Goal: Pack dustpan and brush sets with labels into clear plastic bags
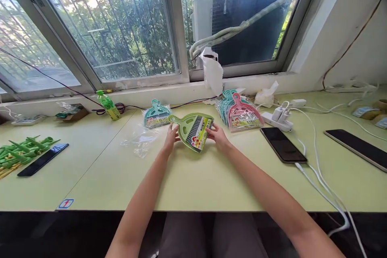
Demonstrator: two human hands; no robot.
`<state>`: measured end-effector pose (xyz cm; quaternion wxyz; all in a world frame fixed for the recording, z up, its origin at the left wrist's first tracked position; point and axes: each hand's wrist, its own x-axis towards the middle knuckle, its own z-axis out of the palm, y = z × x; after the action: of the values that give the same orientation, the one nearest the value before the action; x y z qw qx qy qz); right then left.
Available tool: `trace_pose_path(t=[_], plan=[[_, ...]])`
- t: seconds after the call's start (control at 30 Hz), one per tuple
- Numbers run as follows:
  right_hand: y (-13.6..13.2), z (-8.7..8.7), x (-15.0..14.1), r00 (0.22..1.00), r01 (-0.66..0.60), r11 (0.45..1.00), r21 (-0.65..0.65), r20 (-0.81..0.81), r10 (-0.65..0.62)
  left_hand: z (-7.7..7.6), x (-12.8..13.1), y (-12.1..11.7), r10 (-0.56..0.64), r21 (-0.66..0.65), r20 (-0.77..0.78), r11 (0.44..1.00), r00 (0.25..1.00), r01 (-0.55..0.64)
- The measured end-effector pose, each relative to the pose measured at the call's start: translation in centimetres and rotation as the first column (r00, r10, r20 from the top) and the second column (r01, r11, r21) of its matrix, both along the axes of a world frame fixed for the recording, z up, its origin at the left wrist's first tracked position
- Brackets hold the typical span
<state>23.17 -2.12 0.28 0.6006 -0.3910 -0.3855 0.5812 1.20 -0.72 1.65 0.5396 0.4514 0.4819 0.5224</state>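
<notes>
Between my hands is a small green dustpan-and-brush set with a printed card label, tilted above the table. My left hand grips it near the handle side. On the opposite edge, by the label, my right hand closes on it. Just behind and left lies a teal dustpan set in clear wrapping. A crumpled clear plastic bag rests left of my left hand. Behind my right hand sits a pile of wrapped sets, with a pink dustpan set in front of teal ones.
A phone, a white power strip and charging cables lie to the right, with another phone beyond. On the left are a green bottle, a dark phone and green plastic pieces. Windows border the table's back.
</notes>
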Motion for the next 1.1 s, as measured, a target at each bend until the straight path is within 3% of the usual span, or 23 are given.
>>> trace_pose_path(t=[0.07, 0.13, 0.27, 0.33, 0.4, 0.47, 0.5, 0.6, 0.7, 0.77, 0.87, 0.97, 1.1], plan=[[0.0, 0.1, 0.0, 1.0, 0.003, 1.0, -0.019, 0.019, -0.002, -0.1, 0.0, -0.1, -0.195, -0.039, -0.103, 0.981, 0.975, 0.192], [0.1, 0.2, 0.2, 0.997, -0.013, 0.996, -0.084, 0.073, 0.019, -0.3, 0.2, -0.1, -0.264, -0.023, -0.155, 0.964, 0.952, 0.264], [0.6, 0.4, 1.1, 0.921, 0.01, 0.986, -0.168, 0.386, 0.057, -0.5, 0.1, 0.9, -0.068, 0.121, -0.171, 0.989, 0.983, 0.089], [0.7, 0.4, 1.9, 0.742, 0.12, 0.992, -0.048, 0.668, -0.057, -0.4, -0.8, 1.5, 0.077, 0.248, -0.201, 0.968, 0.977, -0.025], [0.9, 0.3, 2.6, 0.457, 0.186, 0.976, 0.114, 0.869, -0.189, 0.0, -1.9, 1.9, 0.233, 0.364, -0.281, 0.923, 0.931, -0.122], [1.0, -0.1, 3.1, 0.246, 0.172, 0.959, 0.224, 0.933, -0.262, 0.4, -2.8, 2.0, 0.39, 0.436, -0.384, 0.876, 0.837, -0.208], [1.0, -0.3, 3.3, 0.201, 0.15, 0.954, 0.259, 0.937, -0.286, 0.6, -3.1, 1.9, 0.452, 0.461, -0.425, 0.854, 0.784, -0.243], [1.2, -1.0, 3.5, 0.206, 0.066, 0.947, 0.314, 0.924, -0.321, 1.1, -3.2, 1.5, 0.542, 0.507, -0.485, 0.813, 0.686, -0.284], [1.2, -1.2, 3.3, 0.215, 0.004, 0.94, 0.341, 0.918, -0.334, 1.4, -2.7, 1.0, 0.548, 0.527, -0.507, 0.808, 0.665, -0.264], [1.0, -1.1, 3.1, 0.178, -0.009, 0.923, 0.386, 0.909, -0.378, 1.5, -2.3, 0.7, 0.539, 0.525, -0.521, 0.814, 0.662, -0.25], [0.7, -0.9, 3.1, 0.064, 0.026, 0.896, 0.443, 0.894, -0.444, 1.7, -2.0, 0.3, 0.511, 0.495, -0.549, 0.836, 0.662, -0.236], [0.8, -1.0, 3.0, -0.015, 0.014, 0.906, 0.424, 0.906, -0.423, 1.9, -1.9, 0.0, 0.499, 0.474, -0.556, 0.847, 0.665, -0.24], [1.3, -1.8, 2.8, 0.001, -0.076, 0.944, 0.322, 0.946, -0.323, 1.9, -1.8, -0.2, 0.512, 0.467, -0.555, 0.844, 0.655, -0.264]])
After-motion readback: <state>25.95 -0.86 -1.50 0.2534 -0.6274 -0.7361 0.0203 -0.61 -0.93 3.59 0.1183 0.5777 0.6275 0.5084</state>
